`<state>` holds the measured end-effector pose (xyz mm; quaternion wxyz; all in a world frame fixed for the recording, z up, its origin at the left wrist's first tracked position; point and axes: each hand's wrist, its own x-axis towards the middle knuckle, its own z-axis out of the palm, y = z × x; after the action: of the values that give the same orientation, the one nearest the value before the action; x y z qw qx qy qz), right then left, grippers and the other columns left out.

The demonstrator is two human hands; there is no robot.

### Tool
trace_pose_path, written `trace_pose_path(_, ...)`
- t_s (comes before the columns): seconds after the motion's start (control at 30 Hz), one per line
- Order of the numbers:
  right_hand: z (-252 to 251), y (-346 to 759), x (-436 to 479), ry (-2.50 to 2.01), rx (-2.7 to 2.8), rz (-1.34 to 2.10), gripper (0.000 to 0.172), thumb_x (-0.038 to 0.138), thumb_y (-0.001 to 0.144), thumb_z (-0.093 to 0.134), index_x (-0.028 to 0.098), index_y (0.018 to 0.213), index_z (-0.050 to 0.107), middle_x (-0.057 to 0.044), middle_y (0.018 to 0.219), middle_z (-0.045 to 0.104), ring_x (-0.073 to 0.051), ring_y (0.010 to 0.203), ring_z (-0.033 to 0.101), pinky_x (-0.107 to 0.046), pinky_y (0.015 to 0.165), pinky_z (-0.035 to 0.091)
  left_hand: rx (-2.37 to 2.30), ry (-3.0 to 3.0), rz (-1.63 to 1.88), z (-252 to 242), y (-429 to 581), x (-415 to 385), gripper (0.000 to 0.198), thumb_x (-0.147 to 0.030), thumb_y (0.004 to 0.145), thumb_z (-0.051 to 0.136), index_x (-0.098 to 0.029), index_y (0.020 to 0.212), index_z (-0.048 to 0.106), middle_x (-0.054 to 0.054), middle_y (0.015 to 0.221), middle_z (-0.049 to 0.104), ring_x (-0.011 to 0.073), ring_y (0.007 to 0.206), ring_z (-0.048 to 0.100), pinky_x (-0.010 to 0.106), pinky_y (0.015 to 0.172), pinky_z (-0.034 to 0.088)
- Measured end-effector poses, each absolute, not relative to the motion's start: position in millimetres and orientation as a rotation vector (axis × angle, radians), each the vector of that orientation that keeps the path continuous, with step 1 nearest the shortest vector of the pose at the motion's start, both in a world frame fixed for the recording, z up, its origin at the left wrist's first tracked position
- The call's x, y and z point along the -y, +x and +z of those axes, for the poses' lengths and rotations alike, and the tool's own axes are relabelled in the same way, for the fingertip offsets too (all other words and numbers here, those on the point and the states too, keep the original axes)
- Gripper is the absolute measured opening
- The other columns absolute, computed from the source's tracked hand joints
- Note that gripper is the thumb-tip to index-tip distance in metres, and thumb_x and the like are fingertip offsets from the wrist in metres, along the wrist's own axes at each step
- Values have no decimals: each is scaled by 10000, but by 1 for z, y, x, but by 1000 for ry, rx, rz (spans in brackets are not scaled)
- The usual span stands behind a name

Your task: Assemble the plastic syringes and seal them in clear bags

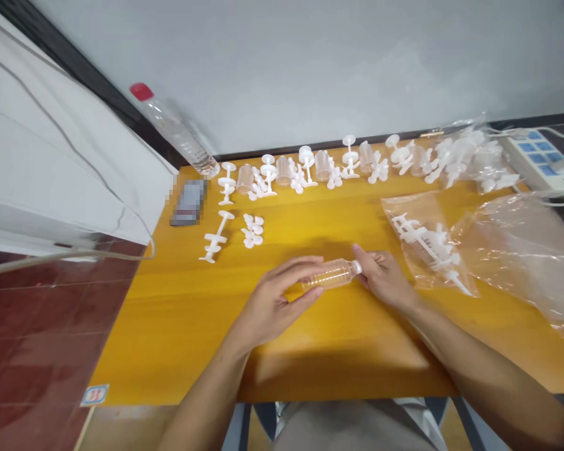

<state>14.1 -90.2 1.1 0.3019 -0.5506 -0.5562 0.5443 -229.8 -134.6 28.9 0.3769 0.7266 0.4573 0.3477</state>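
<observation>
A small clear ribbed plastic tube [333, 274] with a white end piece lies sideways between my two hands, just above the yellow table [178, 313]. My left hand [275, 300] curls round its left end with thumb and fingers. My right hand [380, 275] pinches the white end on the right. Both hands sit near the table's middle.
A row of white spool-like plastic parts [305, 168] and clear cups lines the far edge. Loose white parts [219, 237] lie at the left. Clear bags [432, 247] hold more parts at the right. A water bottle [176, 131], a dark phone [188, 202] and a power strip [540, 156] are nearby.
</observation>
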Motion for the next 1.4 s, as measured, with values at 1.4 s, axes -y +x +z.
trace_pose_path(1.4, 2, 26, 86, -1387, 1525, 1288, 656, 735, 953, 403, 220, 558, 310, 25, 540, 295, -100, 512, 254, -293, 506, 186, -1234, 1195, 909, 44, -233, 147, 506, -397, 766, 861, -229, 1208, 680, 60, 1052, 757, 190, 850, 756, 318, 742, 654)
